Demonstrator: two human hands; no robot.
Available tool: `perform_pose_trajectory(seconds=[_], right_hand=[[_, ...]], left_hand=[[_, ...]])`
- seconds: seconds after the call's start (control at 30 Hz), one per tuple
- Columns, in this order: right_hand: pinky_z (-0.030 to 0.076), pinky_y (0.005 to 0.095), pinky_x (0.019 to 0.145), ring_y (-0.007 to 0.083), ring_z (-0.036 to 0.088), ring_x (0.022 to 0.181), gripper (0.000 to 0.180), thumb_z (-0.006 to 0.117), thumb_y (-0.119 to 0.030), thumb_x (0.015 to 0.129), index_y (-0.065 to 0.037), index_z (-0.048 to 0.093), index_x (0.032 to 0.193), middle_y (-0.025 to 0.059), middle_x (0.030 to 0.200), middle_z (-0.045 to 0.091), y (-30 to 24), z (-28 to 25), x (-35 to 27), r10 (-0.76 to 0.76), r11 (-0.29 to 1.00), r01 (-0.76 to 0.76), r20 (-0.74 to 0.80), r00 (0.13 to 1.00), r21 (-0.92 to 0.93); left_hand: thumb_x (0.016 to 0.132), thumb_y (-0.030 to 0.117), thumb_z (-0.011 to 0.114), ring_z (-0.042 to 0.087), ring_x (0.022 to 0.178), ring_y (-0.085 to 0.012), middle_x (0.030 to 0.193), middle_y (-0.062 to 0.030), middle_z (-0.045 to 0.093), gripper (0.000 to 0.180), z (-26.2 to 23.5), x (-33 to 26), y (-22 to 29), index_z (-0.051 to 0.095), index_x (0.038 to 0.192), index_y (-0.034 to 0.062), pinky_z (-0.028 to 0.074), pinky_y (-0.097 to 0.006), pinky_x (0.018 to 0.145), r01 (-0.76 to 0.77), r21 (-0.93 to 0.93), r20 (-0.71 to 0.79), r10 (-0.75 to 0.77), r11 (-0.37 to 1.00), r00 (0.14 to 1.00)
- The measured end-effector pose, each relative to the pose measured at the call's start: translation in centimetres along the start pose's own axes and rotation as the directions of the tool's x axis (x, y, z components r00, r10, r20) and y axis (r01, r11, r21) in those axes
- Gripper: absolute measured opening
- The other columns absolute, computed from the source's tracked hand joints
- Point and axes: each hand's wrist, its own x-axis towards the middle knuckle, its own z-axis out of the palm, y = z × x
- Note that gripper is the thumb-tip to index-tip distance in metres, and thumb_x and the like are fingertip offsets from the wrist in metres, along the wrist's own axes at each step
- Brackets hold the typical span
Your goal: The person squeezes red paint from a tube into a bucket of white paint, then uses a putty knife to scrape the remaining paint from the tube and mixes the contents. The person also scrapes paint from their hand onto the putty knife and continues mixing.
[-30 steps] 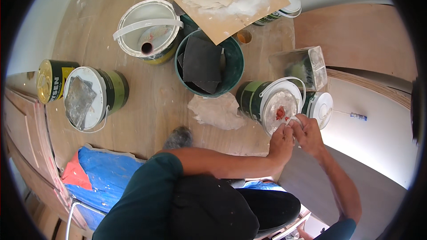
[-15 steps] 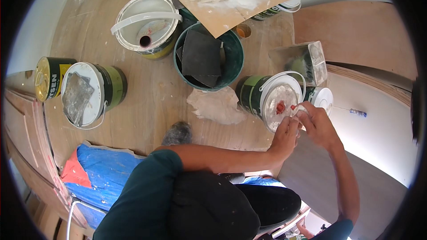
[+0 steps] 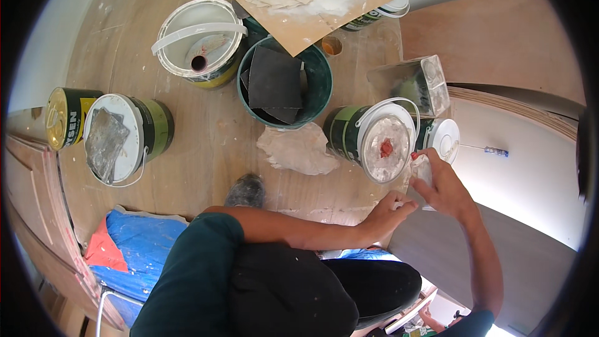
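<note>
Fingers of the right hand [image 3: 448, 191] alone now hold the whitish, red-tipped tube [image 3: 422, 171] just beside the smeared disc [image 3: 375, 166] and its red dab [image 3: 386, 148], the left hand [image 3: 383, 216] having drawn away, fingertips narrowed, on what I cannot tell, leaving the tube one-handed.

White tube [image 3: 421, 171] partly hidden by right fingers [image 3: 438, 171]. Whitish bit [image 3: 398, 205] at left fingers [image 3: 391, 197], too small to tell. Board [image 3: 296, 39] beyond fingers, top cut off.

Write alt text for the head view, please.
The right hand holds a whitish, red-tipped tube beside a disc with a red dab, atop a bucket; the left hand is nearby. Other buckets stand on wooden flooring.
</note>
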Motion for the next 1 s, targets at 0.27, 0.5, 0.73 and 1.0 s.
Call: perform_pose_trajectory(seconds=[0.27,0.5,0.73,1.0], right_hand=[[0.050,0.0285,0.081,0.0114,0.062,0.089,0.036,0.055,-0.034,0.103,-0.003,0.057,0.121,0.0036,0.100,0.065,2.2,2.8,-0.8,0.182,0.616,-0.184,0.090,0.979,0.766],[0.049,0.0260,0.073,0.0095,0.059,0.084,0.037,0.070,-0.024,0.096,-0.001,0.059,0.123,0.0028,0.097,0.067,1.0,2.5,-1.7,0.078,0.770,-0.072,0.018,0.997,0.634],[0.043,0.0311,0.058,0.0087,0.048,0.064,0.027,0.074,-0.024,0.091,0.002,0.067,0.097,0.0090,0.070,0.065,3.0,4.0,-1.8,0.154,0.941,-0.108,-0.123,0.980,0.320],[0.047,0.0344,0.067,0.0112,0.054,0.071,0.029,0.072,-0.026,0.092,0.000,0.066,0.104,0.0111,0.081,0.069,3.2,5.2,-1.8,0.130,0.930,-0.061,-0.168,0.977,0.362]], left_hand=[[0.097,0.052,0.063,0.045,0.068,-0.0071,0.079,-0.0002,0.052,0.056,0.5,-1.0,3.7,0.057,0.125,0.0029,0.035,-0.026,0.057,0.042,-0.030,0.344,-0.029,0.999,0.938],[0.099,0.050,0.061,0.046,0.072,-0.0073,0.081,0.0003,0.054,0.048,0.0,0.1,1.5,0.065,0.103,0.0024,0.037,-0.028,0.060,-0.127,0.075,0.223,0.107,0.989,0.969],[0.101,0.045,0.060,0.048,0.070,-0.0086,0.076,-0.0006,0.054,0.045,0.5,0.5,0.4,0.064,0.093,0.0015,0.038,-0.029,0.060,-0.038,0.035,0.196,0.030,0.999,0.980],[0.097,0.052,0.060,0.051,0.066,-0.0144,0.072,-0.0060,0.056,0.054,0.5,-0.1,0.9,0.061,0.085,-0.0012,0.040,-0.034,0.058,-0.136,0.176,0.171,0.105,0.975,0.980]])
